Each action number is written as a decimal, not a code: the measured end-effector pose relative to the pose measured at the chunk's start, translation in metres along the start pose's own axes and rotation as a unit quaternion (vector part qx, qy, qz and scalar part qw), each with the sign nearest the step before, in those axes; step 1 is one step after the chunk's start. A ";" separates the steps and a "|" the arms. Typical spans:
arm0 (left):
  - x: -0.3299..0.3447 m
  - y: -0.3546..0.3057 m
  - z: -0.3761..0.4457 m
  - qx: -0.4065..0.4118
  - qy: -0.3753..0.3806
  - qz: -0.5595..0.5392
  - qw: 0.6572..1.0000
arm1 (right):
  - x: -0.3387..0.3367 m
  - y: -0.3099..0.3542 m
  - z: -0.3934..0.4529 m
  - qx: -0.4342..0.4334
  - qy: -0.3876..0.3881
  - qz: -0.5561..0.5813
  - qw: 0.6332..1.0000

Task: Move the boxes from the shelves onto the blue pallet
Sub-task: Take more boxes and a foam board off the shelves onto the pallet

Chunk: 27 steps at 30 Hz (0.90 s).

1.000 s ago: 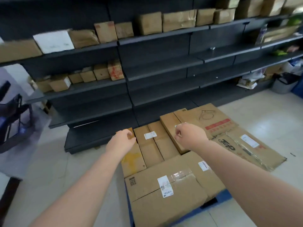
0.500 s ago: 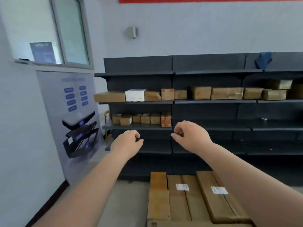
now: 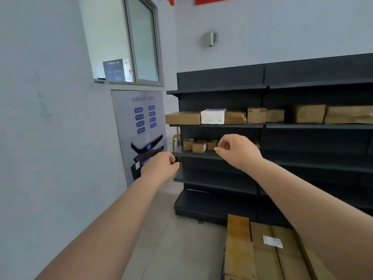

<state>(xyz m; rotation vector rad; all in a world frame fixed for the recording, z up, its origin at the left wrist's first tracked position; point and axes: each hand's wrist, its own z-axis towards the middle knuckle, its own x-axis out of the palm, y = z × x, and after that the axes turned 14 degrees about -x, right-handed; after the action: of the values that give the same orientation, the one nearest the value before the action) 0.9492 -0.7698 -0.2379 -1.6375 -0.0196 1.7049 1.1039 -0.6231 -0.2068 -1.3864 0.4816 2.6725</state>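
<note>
The stacked cardboard boxes (image 3: pixel 264 251) are cut off by the lower edge and partly covered by the right forearm. Small boxes (image 3: pixel 198 146) on the middle shelf (image 3: pixel 197 155) are partly hidden behind the right hand (image 3: pixel 239 151). The poster (image 3: pixel 141 126) text is too blurred to be read.

Two hands up, left hand (image 3: pixel 160 167) at 9 o'clock, right hand (image 3: pixel 239 151) at centre | seven boxes on the upper stocked shelf (image 3: pixel 216 125), one white box (image 3: pixel 213 116) among them | three small boxes (image 3: pixel 199 146) showing one shelf down, more hidden behind the right hand | three cartons (image 3: pixel 260 251) at 5 o'clock
</note>
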 end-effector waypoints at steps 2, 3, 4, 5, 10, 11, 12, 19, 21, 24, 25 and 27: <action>-0.008 0.013 0.030 -0.004 -0.008 0.016 1.000 | 0.020 0.006 0.033 -0.004 0.000 0.002 1.000; -0.012 0.019 0.047 -0.004 -0.016 0.029 0.999 | 0.031 0.008 0.050 -0.008 0.000 -0.002 1.000; -0.017 0.026 0.065 -0.004 -0.024 0.038 0.999 | 0.043 0.010 0.068 -0.012 0.001 -0.008 1.000; -0.022 0.031 0.083 -0.002 -0.032 0.048 0.998 | 0.054 0.013 0.086 -0.017 0.005 -0.016 1.000; -0.034 0.060 0.175 0.012 -0.048 0.099 0.994 | 0.112 0.018 0.175 -0.010 0.037 -0.038 0.999; -0.033 0.065 0.195 0.015 -0.049 0.104 0.993 | 0.124 0.018 0.192 -0.008 0.037 -0.037 0.999; -0.031 0.071 0.215 0.015 -0.049 0.109 0.993 | 0.137 0.017 0.208 -0.005 0.037 -0.033 0.999; 0.008 0.094 0.351 0.013 -0.029 0.098 0.995 | 0.223 -0.023 0.316 0.016 0.054 -0.034 0.998; 0.023 0.094 0.396 0.017 -0.028 0.090 0.995 | 0.244 -0.045 0.351 0.024 0.051 -0.032 0.998; 0.051 0.090 0.470 0.014 -0.029 0.078 0.996 | 0.276 -0.086 0.411 0.034 0.043 -0.025 0.998; 0.060 0.088 0.496 0.009 -0.030 0.072 0.997 | 0.287 -0.101 0.431 0.041 0.039 -0.021 0.998; 0.077 0.082 0.551 -0.004 -0.026 0.054 0.998 | 0.305 -0.134 0.474 0.064 0.030 -0.003 0.998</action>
<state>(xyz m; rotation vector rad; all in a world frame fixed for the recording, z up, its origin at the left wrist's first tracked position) 0.4426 -0.5266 -0.2464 -1.6256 0.0377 1.8304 0.5856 -0.3647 -0.2303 -1.4308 0.6410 2.5519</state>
